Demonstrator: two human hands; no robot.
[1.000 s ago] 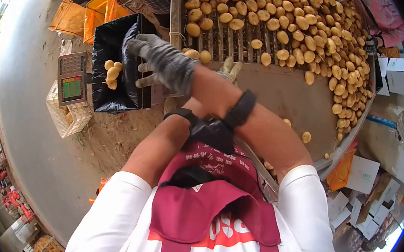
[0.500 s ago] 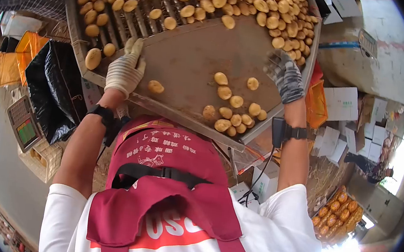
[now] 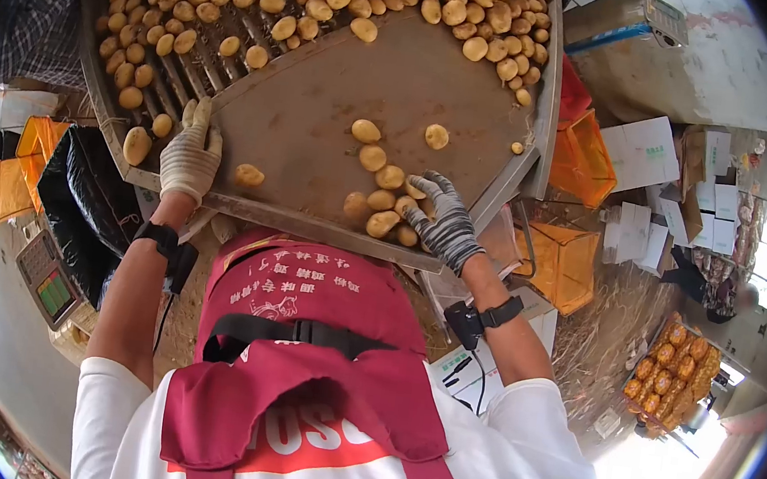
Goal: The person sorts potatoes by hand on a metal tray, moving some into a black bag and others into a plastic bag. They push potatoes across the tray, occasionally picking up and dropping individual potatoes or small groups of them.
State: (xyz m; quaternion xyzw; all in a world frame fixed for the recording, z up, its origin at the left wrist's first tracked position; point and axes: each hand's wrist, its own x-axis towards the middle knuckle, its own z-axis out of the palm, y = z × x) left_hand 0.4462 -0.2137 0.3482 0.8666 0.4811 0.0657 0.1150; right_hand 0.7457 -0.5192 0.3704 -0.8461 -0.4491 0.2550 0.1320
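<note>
A metal sorting table (image 3: 323,110) carries many yellow potatoes, most piled on the rollers (image 3: 195,67) at its far side. My left hand (image 3: 190,156), in a pale knit glove, rests flat on the table's near left edge beside a single potato (image 3: 249,175). In a grey striped glove, my right hand (image 3: 441,220) lies over a small cluster of potatoes (image 3: 380,187) at the table's near edge. Whether its fingers grip one is hidden.
A black-lined crate (image 3: 76,195) and a weighing scale (image 3: 48,282) stand at the left. Orange bags (image 3: 582,158) and white flat cartons (image 3: 644,151) lie at the right. A crate of orange fruit (image 3: 671,372) sits lower right. Another person's checked sleeve (image 3: 35,20) shows upper left.
My right hand has come from the table's far right rim down to the potato cluster at the near edge. My left hand stays on the left edge. The view has shifted slightly.
</note>
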